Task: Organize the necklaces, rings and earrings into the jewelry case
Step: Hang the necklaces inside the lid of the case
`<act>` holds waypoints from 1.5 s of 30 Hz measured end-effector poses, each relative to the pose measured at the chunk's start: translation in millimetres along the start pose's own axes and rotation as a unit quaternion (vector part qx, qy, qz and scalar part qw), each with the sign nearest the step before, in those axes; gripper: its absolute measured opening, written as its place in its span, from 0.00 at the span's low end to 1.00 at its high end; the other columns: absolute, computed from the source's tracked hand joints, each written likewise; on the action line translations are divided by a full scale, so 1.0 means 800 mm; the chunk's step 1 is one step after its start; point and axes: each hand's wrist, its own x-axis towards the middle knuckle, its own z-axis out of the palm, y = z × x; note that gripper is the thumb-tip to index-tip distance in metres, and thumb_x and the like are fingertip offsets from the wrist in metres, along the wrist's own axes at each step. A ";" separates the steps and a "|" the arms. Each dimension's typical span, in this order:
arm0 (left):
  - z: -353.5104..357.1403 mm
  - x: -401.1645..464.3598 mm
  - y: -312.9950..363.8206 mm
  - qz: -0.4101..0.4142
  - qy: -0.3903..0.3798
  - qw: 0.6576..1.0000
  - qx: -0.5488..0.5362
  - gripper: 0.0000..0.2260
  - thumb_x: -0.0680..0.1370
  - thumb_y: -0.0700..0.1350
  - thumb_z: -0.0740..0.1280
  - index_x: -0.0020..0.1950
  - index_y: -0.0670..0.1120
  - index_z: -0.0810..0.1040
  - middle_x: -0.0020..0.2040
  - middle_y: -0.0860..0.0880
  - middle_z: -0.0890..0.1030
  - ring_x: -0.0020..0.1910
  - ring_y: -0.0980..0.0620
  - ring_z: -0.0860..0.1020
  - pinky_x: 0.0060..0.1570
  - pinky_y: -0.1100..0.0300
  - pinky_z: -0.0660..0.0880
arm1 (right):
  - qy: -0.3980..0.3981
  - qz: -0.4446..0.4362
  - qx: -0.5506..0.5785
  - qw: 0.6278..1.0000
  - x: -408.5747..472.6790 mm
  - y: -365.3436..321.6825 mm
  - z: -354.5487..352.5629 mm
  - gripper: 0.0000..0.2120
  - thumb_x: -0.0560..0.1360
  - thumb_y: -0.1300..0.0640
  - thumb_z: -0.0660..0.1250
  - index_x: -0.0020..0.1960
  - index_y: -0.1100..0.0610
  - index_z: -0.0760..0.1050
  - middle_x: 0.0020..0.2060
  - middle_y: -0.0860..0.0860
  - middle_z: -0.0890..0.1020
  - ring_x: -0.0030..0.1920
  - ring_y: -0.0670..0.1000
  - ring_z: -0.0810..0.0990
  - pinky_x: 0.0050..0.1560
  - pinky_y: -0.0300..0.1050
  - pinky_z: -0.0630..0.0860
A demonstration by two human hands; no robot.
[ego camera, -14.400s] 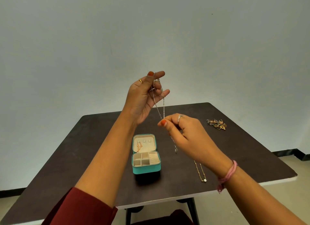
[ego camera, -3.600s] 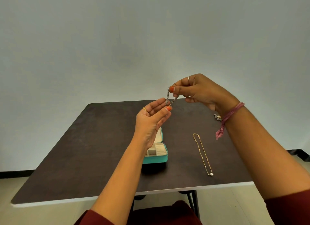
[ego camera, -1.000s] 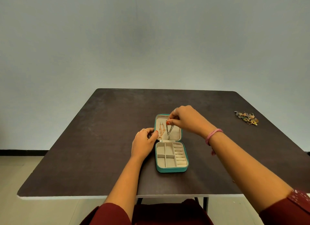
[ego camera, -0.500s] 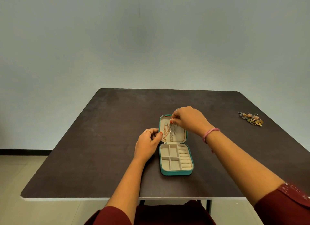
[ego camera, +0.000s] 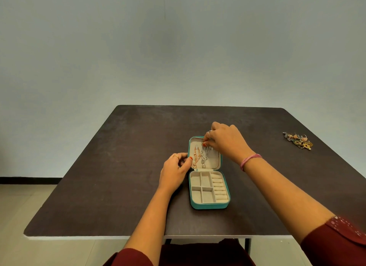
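Observation:
A teal jewelry case [ego camera: 210, 206] lies open flat on the dark table [ego camera: 122, 186]. In its lid hang a rose-gold necklace [ego camera: 195, 156] and a silver chain necklace [ego camera: 205, 155]. My right hand [ego camera: 225, 140] pinches the top of the silver necklace at the lid's upper edge. My left hand [ego camera: 175, 170] holds the lid's left edge, thumb against it. The base holds beige compartments [ego camera: 202, 186] and ring rolls [ego camera: 219, 186] with nothing in them.
A small heap of rings and earrings [ego camera: 298, 140] lies near the table's far right edge. My right forearm crosses the table right of the case. A pale wall stands behind the table, tiled floor to the left.
The silver necklace went from held in the air into the case lid. Over the last second my right hand stayed pinching its top and my left hand kept to the lid's edge.

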 end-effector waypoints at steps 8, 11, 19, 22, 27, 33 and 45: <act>-0.002 -0.002 0.002 0.007 -0.001 1.000 -0.019 0.04 0.77 0.51 0.66 0.51 0.59 0.75 0.49 0.53 0.80 0.46 0.55 0.80 0.51 0.50 0.78 | 0.069 -0.039 0.007 0.997 -0.006 0.003 0.008 0.14 0.77 0.46 0.65 0.60 0.49 0.79 0.45 0.50 0.75 0.42 0.48 0.69 0.40 0.45 0.59; -0.002 -0.002 0.003 0.011 0.002 1.000 -0.023 0.05 0.77 0.51 0.67 0.48 0.62 0.74 0.50 0.52 0.80 0.46 0.54 0.80 0.51 0.50 0.78 | 0.099 -0.046 0.019 0.994 -0.007 0.006 0.013 0.10 0.70 0.49 0.74 0.49 0.51 0.84 0.37 0.50 0.77 0.36 0.51 0.74 0.35 0.45 0.60; -0.003 -0.003 0.002 0.013 -0.005 0.999 -0.033 0.04 0.77 0.51 0.67 0.49 0.61 0.75 0.49 0.52 0.81 0.46 0.53 0.80 0.50 0.50 0.78 | 0.115 -0.017 0.083 0.990 -0.002 0.008 0.015 0.09 0.71 0.49 0.72 0.49 0.51 0.83 0.42 0.49 0.81 0.43 0.50 0.76 0.41 0.48 0.71; -0.003 -0.003 0.003 0.016 -0.006 0.999 -0.035 0.04 0.77 0.50 0.67 0.51 0.59 0.75 0.49 0.51 0.80 0.46 0.52 0.79 0.50 0.51 0.78 | 0.106 -0.004 0.104 0.989 0.001 0.010 0.018 0.10 0.72 0.49 0.71 0.51 0.51 0.81 0.43 0.48 0.80 0.43 0.47 0.74 0.43 0.43 0.70; -0.004 -0.003 0.003 0.018 -0.005 0.999 -0.040 0.05 0.78 0.49 0.67 0.52 0.57 0.76 0.49 0.50 0.81 0.46 0.51 0.80 0.50 0.52 0.78 | 0.078 0.030 0.186 0.979 0.005 0.011 0.015 0.10 0.70 0.51 0.74 0.45 0.52 0.74 0.41 0.46 0.77 0.41 0.46 0.75 0.43 0.44 0.76; -0.004 -0.004 0.005 0.018 -0.007 0.999 -0.047 0.06 0.78 0.48 0.67 0.53 0.55 0.75 0.50 0.50 0.80 0.48 0.52 0.80 0.50 0.55 0.79 | 0.028 0.078 0.284 0.955 0.020 0.019 0.008 0.16 0.65 0.54 0.78 0.44 0.52 0.72 0.42 0.48 0.77 0.41 0.47 0.76 0.40 0.37 0.73; -0.008 -0.007 0.006 0.024 -0.007 0.998 -0.062 0.11 0.77 0.46 0.68 0.59 0.49 0.78 0.50 0.53 0.80 0.44 0.60 0.77 0.45 0.66 0.77 | -0.155 0.204 0.529 0.809 0.027 0.029 0.001 0.14 0.68 0.62 0.76 0.48 0.54 0.74 0.42 0.52 0.83 0.44 0.49 0.81 0.38 0.42 0.75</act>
